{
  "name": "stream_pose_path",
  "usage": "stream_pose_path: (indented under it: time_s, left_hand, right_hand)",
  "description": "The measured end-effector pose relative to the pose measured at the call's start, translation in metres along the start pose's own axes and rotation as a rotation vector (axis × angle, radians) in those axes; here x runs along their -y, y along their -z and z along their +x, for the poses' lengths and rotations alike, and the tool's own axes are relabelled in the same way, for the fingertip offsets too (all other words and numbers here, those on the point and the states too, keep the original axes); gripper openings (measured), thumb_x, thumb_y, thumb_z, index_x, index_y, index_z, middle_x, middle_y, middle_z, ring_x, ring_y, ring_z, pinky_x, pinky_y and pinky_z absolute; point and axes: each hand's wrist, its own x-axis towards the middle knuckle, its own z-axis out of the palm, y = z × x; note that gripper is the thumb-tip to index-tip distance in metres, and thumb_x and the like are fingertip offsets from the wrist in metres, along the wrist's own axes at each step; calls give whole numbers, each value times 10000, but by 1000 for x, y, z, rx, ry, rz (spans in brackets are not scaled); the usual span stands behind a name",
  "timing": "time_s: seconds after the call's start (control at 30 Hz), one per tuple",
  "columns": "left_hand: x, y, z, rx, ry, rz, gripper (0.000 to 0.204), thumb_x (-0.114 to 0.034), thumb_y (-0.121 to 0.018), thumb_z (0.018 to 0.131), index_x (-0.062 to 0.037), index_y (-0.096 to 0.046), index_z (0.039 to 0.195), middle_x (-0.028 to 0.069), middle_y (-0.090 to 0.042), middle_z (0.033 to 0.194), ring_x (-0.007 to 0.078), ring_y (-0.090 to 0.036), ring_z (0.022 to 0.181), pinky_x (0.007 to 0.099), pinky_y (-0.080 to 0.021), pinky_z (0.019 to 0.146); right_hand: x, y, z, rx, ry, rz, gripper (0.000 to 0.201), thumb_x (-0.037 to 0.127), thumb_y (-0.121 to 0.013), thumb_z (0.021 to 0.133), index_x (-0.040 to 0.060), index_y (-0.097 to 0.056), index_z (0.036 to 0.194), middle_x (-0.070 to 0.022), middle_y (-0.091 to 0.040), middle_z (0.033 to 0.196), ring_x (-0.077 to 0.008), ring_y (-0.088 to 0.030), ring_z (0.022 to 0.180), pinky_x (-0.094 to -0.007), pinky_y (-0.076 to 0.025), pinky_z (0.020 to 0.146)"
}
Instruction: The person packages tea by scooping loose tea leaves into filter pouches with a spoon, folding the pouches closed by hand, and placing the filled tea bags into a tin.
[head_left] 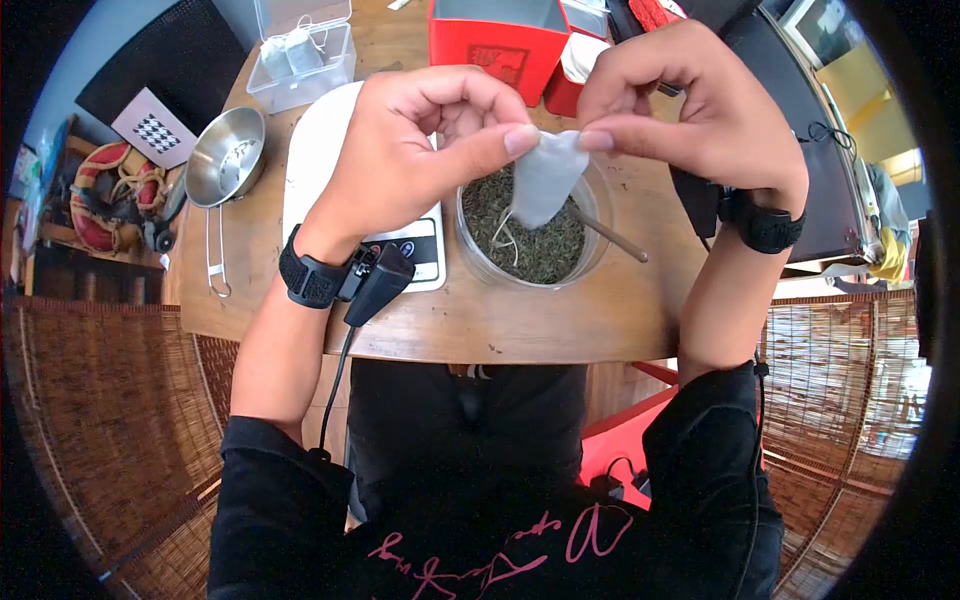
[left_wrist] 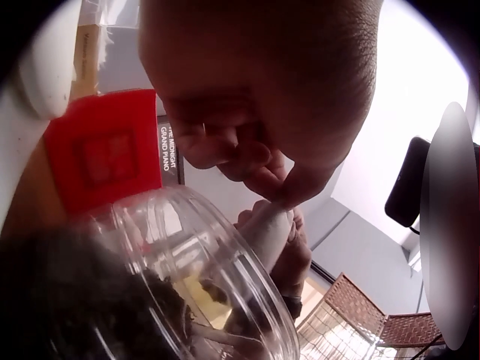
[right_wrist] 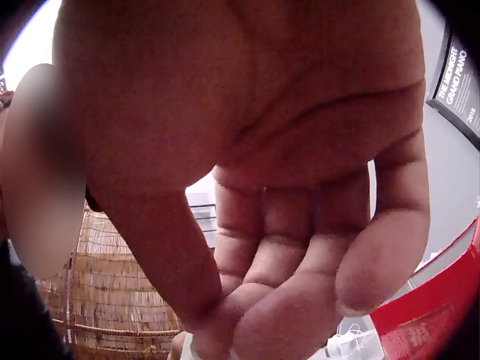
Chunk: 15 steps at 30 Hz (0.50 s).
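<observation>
A small white drawstring tea bag (head_left: pixel 547 182) hangs between both hands, over a round clear plastic tub (head_left: pixel 462 235) of dried, dark green leaves (head_left: pixel 545 255). My left hand (head_left: pixel 425 145) pinches one top corner between thumb and forefinger. At the opposite corner, the thumb and forefinger of my right hand (head_left: pixel 705 115) pinch the cloth. Pale string dangles beside the bag against the leaves. A spoon handle (head_left: pixel 622 240) leans out over the tub's right rim. In the left wrist view, the bag (left_wrist: pixel 268 232) shows beyond the tub's clear wall (left_wrist: pixel 217 225).
Left of the tub lies a white kitchen scale (head_left: pixel 430 255). A metal strainer-like pan (head_left: pixel 225 165) with a wire handle sits farther left. Behind stand a clear box (head_left: pixel 305 90) holding white tea bags and a red box (head_left: pixel 500 55). The wooden table's front edge (head_left: pixel 500 352) is near my body.
</observation>
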Motion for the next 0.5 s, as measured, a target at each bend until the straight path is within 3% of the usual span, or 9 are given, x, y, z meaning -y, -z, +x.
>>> stream_pose_path:
  time_s: [0.07,0.1,0.13,0.23,0.3,0.5]
  left_hand:
    - [-2,-1,0,72,4,69,98,-79,-763,911,2,-713,935,10,-667,862,40,-544,707,199,-433,637]
    - [-3,-1,1,75,4,68,98,-79,-763,911,2,-713,935,10,-667,862,40,-544,707,199,-433,637]
    - [-3,0,1,61,14,40,102,-81,-762,914,3,-711,940,9,-667,863,42,-560,725,198,-443,645]
    - [0,0,0,29,44,-18,110,-85,-760,921,6,-707,952,6,-666,864,47,-593,760,197,-463,662]
    - [6,-3,1,58,-35,27,124,-100,-782,911,-4,-736,973,-84,-624,763,-34,-474,645,150,-363,575]
    - [5,-5,4,-3,-13,-168,198,-119,-796,901,-5,-728,1047,-95,-608,751,-37,-462,638,149,-345,578]
  right_hand:
    - [-1,-1,-1,-23,-27,17,114,93,-801,861,0,-735,866,-13,-691,766,-71,-573,670,-241,-439,604]
    - [-4,-3,3,-2,90,-37,110,96,-800,863,6,-737,862,-5,-690,770,-67,-572,677,-244,-440,605]
    - [-2,-1,2,-5,90,-38,110,96,-800,863,6,-737,862,-5,-690,770,-67,-572,677,-244,-440,605]
    - [-8,2,-3,-33,-30,81,139,91,-798,865,-17,-711,859,-23,-678,764,-77,-597,693,-251,-470,631]
    - [-3,-2,1,-3,4,53,141,89,-793,870,-21,-706,856,-25,-675,764,-75,-601,691,-245,-475,632]
    - [-8,0,-2,-6,-76,206,123,94,-728,938,-10,-680,893,-15,-661,774,-70,-617,703,-220,-495,645]
